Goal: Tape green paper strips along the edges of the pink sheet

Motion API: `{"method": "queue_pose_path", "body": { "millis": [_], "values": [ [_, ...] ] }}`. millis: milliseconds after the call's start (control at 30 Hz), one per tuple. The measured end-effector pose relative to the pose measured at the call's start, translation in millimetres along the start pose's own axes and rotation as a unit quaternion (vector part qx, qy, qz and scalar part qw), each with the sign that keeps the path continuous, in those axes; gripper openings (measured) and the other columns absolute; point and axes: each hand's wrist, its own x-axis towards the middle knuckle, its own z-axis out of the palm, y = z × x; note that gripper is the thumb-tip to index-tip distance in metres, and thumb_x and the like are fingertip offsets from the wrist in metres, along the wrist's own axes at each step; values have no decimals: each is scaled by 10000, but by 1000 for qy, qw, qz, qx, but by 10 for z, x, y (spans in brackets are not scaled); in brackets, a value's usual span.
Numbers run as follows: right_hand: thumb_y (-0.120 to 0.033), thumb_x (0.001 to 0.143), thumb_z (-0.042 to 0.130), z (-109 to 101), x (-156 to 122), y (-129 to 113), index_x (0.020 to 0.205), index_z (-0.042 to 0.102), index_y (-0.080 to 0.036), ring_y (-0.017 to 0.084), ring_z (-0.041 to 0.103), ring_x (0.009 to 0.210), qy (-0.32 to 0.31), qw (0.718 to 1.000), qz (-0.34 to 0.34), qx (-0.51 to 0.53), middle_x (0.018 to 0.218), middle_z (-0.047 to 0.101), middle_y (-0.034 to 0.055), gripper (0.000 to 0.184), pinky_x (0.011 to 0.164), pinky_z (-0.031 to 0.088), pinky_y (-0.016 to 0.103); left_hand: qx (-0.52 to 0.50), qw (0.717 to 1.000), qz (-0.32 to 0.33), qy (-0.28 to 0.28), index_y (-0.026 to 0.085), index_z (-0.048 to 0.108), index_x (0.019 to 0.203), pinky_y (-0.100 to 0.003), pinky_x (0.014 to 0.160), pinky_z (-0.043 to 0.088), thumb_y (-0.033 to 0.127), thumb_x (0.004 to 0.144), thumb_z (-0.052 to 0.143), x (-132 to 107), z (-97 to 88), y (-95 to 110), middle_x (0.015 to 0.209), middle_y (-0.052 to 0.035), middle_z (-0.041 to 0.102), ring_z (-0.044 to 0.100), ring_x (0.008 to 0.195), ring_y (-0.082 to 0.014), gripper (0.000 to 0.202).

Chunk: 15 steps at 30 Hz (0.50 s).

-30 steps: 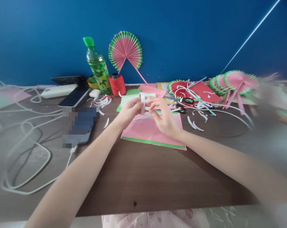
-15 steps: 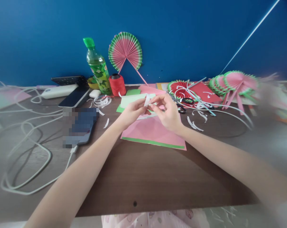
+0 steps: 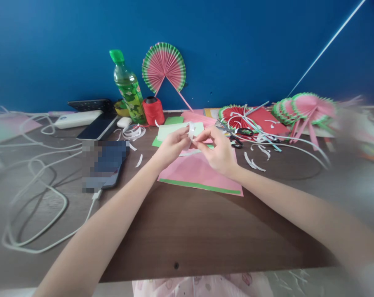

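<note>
A small curled white strip (image 3: 191, 131), perhaps tape, is held up between my two hands above the papers. My left hand (image 3: 174, 145) is closed around its left side, with the fingertips partly hidden behind it. My right hand (image 3: 217, 152) pinches near the strip's lower end with thumb and forefinger. Below both hands lies a pink paper sheet (image 3: 199, 175) with a green strip (image 3: 199, 187) along its near edge. A pale green paper (image 3: 166, 132) lies behind my left hand. Beyond my right hand are black-handled scissors (image 3: 244, 132).
A green bottle (image 3: 129, 95), a red thread spool (image 3: 153, 111) and a pink-green paper fan (image 3: 163, 68) stand at the back. More folded fans (image 3: 310, 107) and white scraps (image 3: 253, 163) lie right. A phone (image 3: 108, 165) and white cable (image 3: 64, 202) lie left.
The white strip, flatter before, now curves upright between my hands. My right hand's fingers have drawn slightly down and away from my left fingers. The things on the table stay put.
</note>
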Motion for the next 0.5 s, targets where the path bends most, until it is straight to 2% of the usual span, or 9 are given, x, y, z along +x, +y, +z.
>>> {"method": "queue_pose_path", "body": {
  "millis": [100, 200, 400, 500],
  "values": [
    [-157, 817, 544, 4, -18, -41, 770, 512, -219, 134, 588, 746, -6, 1000, -16, -9, 763, 588, -16, 84, 695, 503, 315, 2, 1000, 5, 17, 145, 629, 928, -249, 642, 442, 167, 781, 515, 0, -7, 5, 708, -5, 612, 524, 619, -99, 187],
    [-129, 818, 529, 13, -49, -107, 771, 515, -218, 147, 598, 793, -33, 999, -35, -8, 765, 595, -11, 102, 727, 498, 331, -40, 998, -4, 41, 135, 613, 906, -257, 669, 472, 181, 786, 513, 4, -30, -9, 789, -27, 650, 579, 670, -110, 163],
    [-131, 815, 537, 41, -107, -171, 764, 518, -221, 144, 589, 759, -71, 994, -78, -21, 755, 610, -11, 105, 709, 478, 324, -129, 983, -40, 123, 130, 595, 875, -349, 817, 504, 195, 797, 513, 23, -70, -45, 863, -71, 689, 656, 823, -168, 130],
    [-121, 811, 542, 39, -101, -185, 769, 517, -218, 135, 584, 751, -67, 995, -70, -14, 754, 611, -17, 108, 702, 473, 310, -147, 979, -49, 130, 129, 580, 860, -386, 839, 503, 232, 810, 512, 23, -83, -34, 878, -97, 698, 658, 881, -199, 133]
  ]
}}
